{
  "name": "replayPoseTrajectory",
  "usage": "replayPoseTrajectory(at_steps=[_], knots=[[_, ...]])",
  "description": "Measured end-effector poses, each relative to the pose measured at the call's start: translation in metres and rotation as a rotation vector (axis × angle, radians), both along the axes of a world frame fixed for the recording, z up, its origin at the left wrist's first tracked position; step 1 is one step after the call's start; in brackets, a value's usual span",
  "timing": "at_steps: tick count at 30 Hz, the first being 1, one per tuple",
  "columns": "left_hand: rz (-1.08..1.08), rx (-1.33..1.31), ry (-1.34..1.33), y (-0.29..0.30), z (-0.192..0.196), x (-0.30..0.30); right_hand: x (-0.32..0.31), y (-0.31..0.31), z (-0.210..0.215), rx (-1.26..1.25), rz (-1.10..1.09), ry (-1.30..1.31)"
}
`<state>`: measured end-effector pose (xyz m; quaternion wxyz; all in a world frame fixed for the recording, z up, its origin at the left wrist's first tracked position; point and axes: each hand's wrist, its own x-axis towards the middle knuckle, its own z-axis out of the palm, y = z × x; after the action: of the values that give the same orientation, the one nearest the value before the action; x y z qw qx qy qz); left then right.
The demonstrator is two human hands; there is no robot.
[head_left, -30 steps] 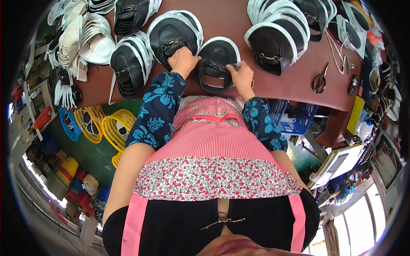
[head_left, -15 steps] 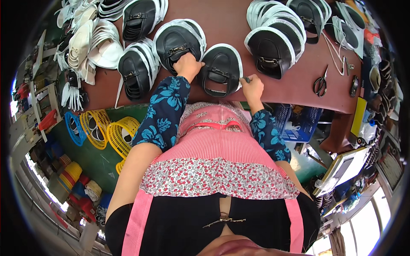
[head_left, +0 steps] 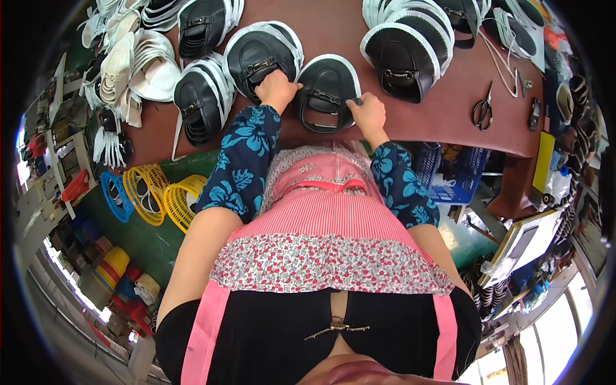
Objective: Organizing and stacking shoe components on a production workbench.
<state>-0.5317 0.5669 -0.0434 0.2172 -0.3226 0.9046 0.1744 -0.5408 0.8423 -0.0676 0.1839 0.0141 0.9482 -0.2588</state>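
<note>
A single black shoe upper (head_left: 329,82) with a white edge and a metal bit across its strap lies at the near edge of the table. My right hand (head_left: 369,117) is closed on its right edge, thumb on top. Just left of it is a small stack of like black uppers (head_left: 251,48). My left hand (head_left: 278,91) is closed at the near opening of the top one, its fingertips partly hidden there. The left thumb reaches toward the single upper's left side.
More black uppers are stacked at left (head_left: 196,102) and at right (head_left: 401,61). White uppers (head_left: 154,74) lie at far left. Scissors (head_left: 482,112) and a small dark tool (head_left: 534,114) lie at the right. Below the table are yellow baskets (head_left: 142,196) and a blue crate (head_left: 459,183).
My right hand has moved slightly left and its thumb now lies over the upper's right edge. The left hand stays at the neighbouring stack. The whole view has shifted a little.
</note>
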Motion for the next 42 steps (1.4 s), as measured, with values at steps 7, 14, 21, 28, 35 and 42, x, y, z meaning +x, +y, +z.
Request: replayPoseTrajectory(at_steps=[7,14,21,28,35,42], knots=[[-0.074,0.181,0.275,-0.031,-0.005,0.024,0.014,0.088,-0.015,-0.105,-0.171,0.088],[-0.278,0.317,0.212,0.071,0.151,0.083,0.025,0.104,-0.001,-0.244,0.047,0.526],[-0.535,0.164,0.401,0.129,0.075,0.123,0.057,0.137,0.053,-0.257,0.827,0.23],[-0.132,0.261,0.219,0.078,0.175,0.103,0.106,0.195,0.068,-0.219,0.49,0.178],[-0.258,0.354,0.195,0.108,0.12,0.128,0.041,0.078,0.068,-0.54,0.153,-0.078],[-0.507,0.227,0.545,0.111,0.058,0.105,0.024,0.095,-0.006,-0.491,0.223,-0.096]])
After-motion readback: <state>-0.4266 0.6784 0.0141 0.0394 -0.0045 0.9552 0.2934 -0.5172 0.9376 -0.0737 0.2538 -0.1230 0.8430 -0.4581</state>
